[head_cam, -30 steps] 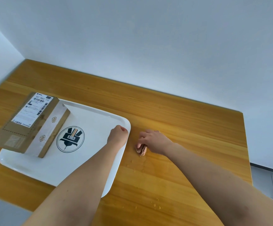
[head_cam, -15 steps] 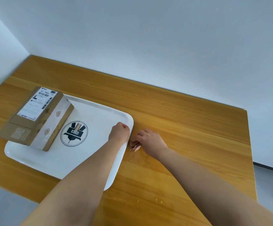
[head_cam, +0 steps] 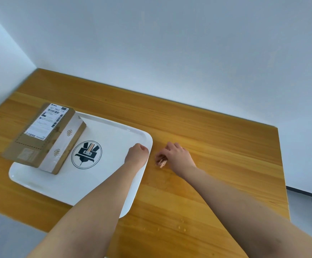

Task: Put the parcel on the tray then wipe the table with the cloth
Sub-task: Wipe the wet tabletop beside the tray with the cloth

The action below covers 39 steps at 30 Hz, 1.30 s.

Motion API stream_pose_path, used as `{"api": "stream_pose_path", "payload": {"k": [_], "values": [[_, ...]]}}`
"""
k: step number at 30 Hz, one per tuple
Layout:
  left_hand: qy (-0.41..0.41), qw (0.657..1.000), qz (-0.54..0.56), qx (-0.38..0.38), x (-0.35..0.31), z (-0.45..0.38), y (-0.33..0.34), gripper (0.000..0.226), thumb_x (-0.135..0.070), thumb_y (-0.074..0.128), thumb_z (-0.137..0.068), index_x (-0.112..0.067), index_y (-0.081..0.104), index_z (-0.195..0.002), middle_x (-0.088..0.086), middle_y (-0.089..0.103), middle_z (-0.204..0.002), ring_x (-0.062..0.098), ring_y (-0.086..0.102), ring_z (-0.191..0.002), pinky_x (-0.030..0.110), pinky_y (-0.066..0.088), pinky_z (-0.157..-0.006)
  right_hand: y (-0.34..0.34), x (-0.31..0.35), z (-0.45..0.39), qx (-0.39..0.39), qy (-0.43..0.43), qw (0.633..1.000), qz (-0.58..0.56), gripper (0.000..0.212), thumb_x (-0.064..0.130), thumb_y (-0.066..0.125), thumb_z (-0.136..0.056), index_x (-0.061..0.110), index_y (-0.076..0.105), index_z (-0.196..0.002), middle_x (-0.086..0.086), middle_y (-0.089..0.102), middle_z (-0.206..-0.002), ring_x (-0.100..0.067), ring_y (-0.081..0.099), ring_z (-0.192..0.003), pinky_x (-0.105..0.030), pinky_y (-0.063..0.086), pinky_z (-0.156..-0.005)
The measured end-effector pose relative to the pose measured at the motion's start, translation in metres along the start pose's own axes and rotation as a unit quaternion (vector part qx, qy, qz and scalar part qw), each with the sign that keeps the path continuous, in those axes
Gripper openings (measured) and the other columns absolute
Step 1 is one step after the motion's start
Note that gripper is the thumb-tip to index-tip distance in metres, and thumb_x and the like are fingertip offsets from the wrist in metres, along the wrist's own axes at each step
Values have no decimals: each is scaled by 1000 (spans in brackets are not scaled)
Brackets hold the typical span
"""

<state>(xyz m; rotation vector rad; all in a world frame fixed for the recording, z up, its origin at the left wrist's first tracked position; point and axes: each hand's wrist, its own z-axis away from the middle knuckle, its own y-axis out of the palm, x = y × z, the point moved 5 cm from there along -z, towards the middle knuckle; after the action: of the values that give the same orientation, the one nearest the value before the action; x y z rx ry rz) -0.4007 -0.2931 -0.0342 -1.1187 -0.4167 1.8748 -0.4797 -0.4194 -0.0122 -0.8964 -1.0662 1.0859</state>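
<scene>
A brown cardboard parcel [head_cam: 43, 136] with a white shipping label lies on the left part of the white tray [head_cam: 112, 133], which has a round dark logo in its middle. My left hand [head_cam: 135, 152] is curled over the tray's right rim and grips it. Just right of the tray, my right hand [head_cam: 177, 155] presses a small pinkish-brown cloth [head_cam: 161, 162] onto the wooden table [head_cam: 216, 149]; only a bit of the cloth shows under my fingers.
A few water droplets [head_cam: 181, 228] lie on the table near its front edge. White walls border the table at the back and left. The table's right edge [head_cam: 282, 174] drops off to a grey floor.
My right hand with the cloth slid left toward the tray's rim, then stayed close to it. My left hand kept its hold on the rim. The parcel has not moved on the tray.
</scene>
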Motion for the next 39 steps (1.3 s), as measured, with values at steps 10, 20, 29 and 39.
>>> {"api": "stream_pose_path", "payload": {"k": [10,20,29,39], "values": [[-2,1000,2,-3,6,-2,-4,33,-19,40,-96,-7,58,-122,10,62,-123,28,58,-113,35,46,-92,31,37,10,-7,-45,999,10,36,8,48,-94,24,51,-126,-4,53,-118,-27,49,-106,-32,39,-63],[23,997,-80,-1,4,14,-2,29,-20,47,-96,-8,56,-121,12,59,-123,26,58,-111,26,46,-82,41,48,47,39,-248,967,37,42,2,60,-86,24,60,-121,-8,59,-115,-31,53,-96,-41,51,-66],[-40,976,-209,47,38,26,2,52,-28,65,-83,-13,39,-126,10,44,-128,30,51,-119,39,48,-95,30,40,37,-15,-168,985,26,28,13,71,-77,26,68,-101,-3,61,-89,-23,58,-75,-28,41,-46],[41,961,-274,23,34,27,3,52,-35,63,-85,-17,39,-127,8,51,-119,28,60,-105,33,48,-73,29,39,37,-43,-36,998,6,37,9,45,-92,21,53,-126,-7,51,-118,-26,48,-108,-32,43,-64]]}}
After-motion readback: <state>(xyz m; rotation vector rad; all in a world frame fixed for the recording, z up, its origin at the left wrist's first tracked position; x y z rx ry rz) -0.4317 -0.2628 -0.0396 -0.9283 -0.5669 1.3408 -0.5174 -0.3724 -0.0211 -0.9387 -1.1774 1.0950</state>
